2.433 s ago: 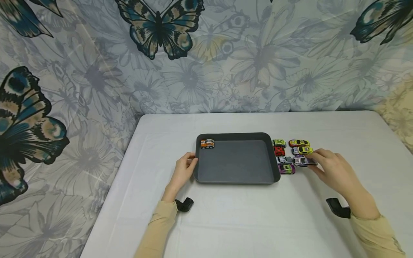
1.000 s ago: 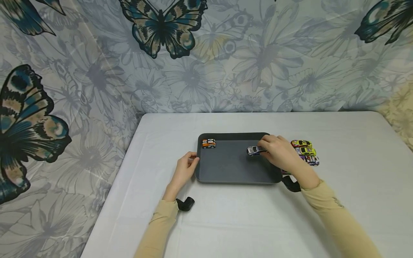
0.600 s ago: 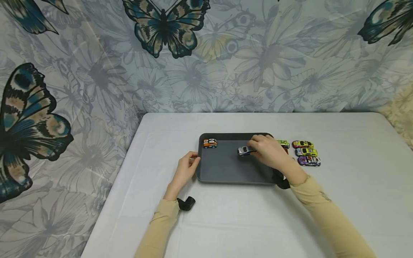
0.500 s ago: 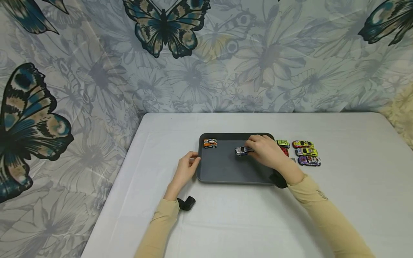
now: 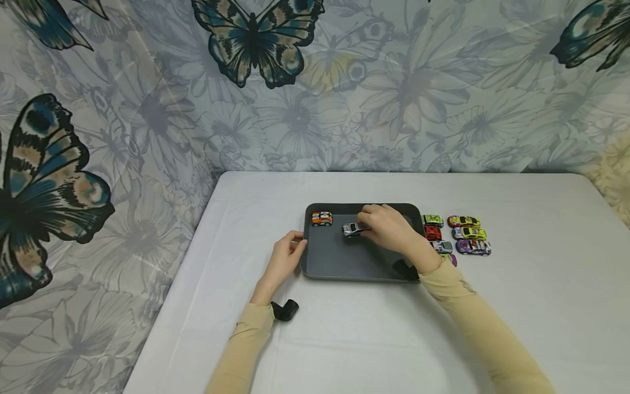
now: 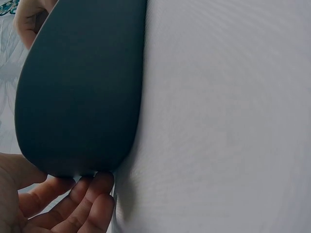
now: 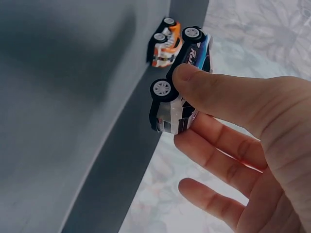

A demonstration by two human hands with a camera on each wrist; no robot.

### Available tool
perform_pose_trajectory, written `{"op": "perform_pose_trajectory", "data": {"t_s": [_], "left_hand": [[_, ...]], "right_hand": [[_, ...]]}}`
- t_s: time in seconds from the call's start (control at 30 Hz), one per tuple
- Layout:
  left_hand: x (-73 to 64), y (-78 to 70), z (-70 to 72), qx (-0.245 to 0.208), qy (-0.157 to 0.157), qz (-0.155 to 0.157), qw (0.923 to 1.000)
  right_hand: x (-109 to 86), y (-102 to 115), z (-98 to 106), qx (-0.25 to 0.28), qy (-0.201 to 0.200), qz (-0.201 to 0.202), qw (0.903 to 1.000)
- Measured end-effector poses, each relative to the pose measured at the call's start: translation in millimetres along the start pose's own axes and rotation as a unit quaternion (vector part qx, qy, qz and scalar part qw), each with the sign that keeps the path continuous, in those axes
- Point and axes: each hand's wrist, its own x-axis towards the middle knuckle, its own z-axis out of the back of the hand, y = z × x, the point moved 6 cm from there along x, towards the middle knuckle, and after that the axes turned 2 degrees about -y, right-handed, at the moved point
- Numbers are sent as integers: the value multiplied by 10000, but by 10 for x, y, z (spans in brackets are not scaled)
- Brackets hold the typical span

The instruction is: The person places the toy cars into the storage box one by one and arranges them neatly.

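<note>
Over the dark grey baking tray point(image 5: 339, 265), my right hand point(image 5: 394, 232) pinches a silver-and-black toy car point(image 5: 351, 230) between thumb and fingers. The right wrist view shows this toy car point(image 7: 165, 111) with its wheels turned towards the camera. An orange-and-white toy car point(image 5: 322, 219) stands in the tray's far left corner, a little to the left of the held one. At the tray's left end, my left hand point(image 5: 283, 260) grips the rim. Up close in the left wrist view, the thumb and curled fingers point(image 6: 99, 189) touch the tray's end.
Just right of the tray stand several toy cars in two columns: green point(image 5: 433, 220), red point(image 5: 433, 233), silver point(image 5: 442, 247) and a partly hidden purple one nearer it; yellow ones point(image 5: 470, 233) and a purple one point(image 5: 473, 247) farther out. A white cloth point(image 5: 315, 339) covers the table.
My right hand has taken the silver-and-black car from the right-hand group and carried it left over the tray, towards the orange car. My left hand has stayed at the tray's rim.
</note>
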Motion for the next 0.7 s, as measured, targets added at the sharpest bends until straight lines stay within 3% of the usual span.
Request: {"op": "perform_pose_trajectory", "data": {"t_s": [0.7], "left_hand": [[3,-8,3,10,68,52,10000]], "right_hand": [[338,107,-197,355,296,123,9989]]}}
